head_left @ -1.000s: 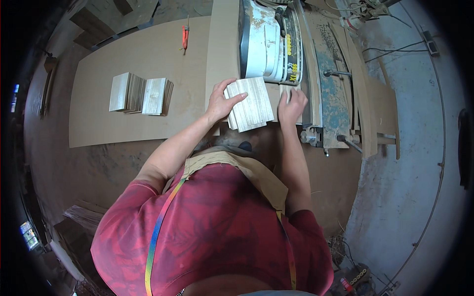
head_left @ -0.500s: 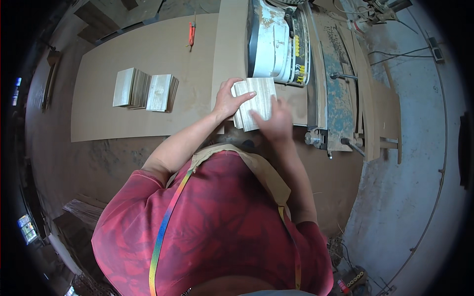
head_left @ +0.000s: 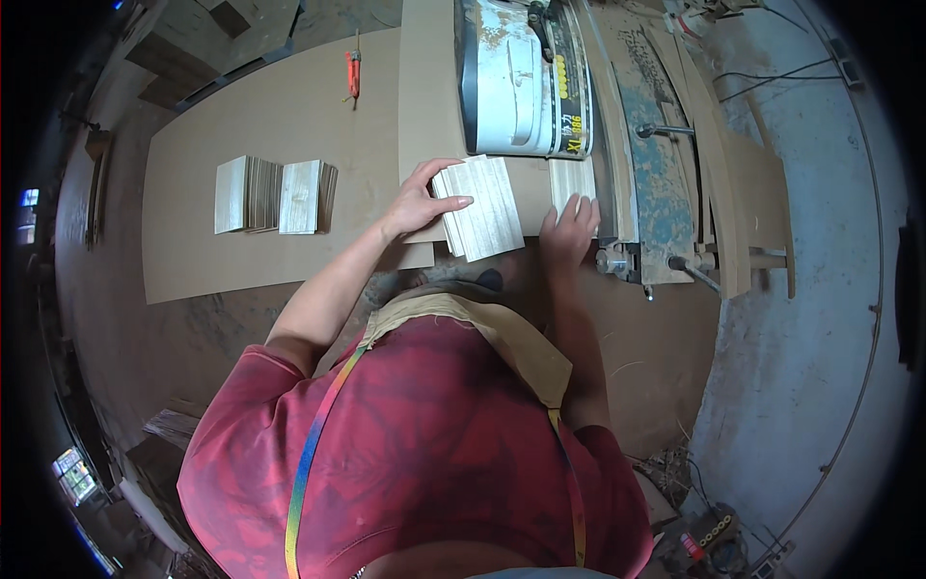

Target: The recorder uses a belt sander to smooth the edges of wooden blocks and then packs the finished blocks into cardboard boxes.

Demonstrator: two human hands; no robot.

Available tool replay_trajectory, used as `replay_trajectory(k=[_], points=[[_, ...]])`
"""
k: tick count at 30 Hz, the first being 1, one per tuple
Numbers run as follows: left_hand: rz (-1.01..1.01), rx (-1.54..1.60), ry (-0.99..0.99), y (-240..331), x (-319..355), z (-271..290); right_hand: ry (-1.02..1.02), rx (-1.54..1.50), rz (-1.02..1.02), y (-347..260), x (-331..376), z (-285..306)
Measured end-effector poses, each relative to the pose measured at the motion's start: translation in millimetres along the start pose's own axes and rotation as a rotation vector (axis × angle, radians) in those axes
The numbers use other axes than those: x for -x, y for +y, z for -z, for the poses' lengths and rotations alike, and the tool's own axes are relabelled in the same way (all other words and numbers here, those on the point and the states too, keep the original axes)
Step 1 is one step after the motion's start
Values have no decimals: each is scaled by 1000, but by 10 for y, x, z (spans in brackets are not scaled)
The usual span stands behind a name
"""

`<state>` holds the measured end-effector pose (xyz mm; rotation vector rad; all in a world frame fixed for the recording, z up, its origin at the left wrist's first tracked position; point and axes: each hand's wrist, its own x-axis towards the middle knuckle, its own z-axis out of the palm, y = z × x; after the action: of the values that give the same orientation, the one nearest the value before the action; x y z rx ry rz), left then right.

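A stack of thin, pale wooden boards [head_left: 484, 207] sits in my left hand [head_left: 424, 201], its thumb over the top board and its fingers along the left side. To the right, a single pale wooden board [head_left: 573, 179] lies flat on the work surface, its far end at the white machine [head_left: 511, 87]. My right hand [head_left: 571, 234] is on this board's near end, fingers over the top and thumb by its left edge. The undersides of both held pieces are hidden.
Two groups of similar boards stand on the brown table at left, a left group [head_left: 247, 195] and a right group [head_left: 307, 197]. A red-handled tool [head_left: 353, 75] lies beyond them. Right of the machine is a worn blue-green metal bed [head_left: 659, 183] with a clamp handle [head_left: 666, 129].
My right hand has moved right from the stack and is now on a single board beside the machine. My left hand still holds the stack, which is slightly tilted. The view has shifted a little.
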<state>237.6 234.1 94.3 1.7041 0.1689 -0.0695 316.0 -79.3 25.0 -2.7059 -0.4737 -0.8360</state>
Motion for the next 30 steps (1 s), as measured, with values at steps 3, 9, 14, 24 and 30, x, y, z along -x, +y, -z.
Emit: replay_trajectory(k=[3,9,14,24,30], points=[[6,-29,86,-34,-29,-143,-56,-134,-47,2,-277,-202],[9,-135,271,76,56,-385,-348,-616,12,-708,-449,715],[-25,-153,296,169,44,-455,-515,-416,-24,-538,-189,1106],[19,14,21,121,94,60,-133,-125,-22,-7,107,231],[139,86,142,78,-21,-164,-24,-193,33,43,-368,-408]])
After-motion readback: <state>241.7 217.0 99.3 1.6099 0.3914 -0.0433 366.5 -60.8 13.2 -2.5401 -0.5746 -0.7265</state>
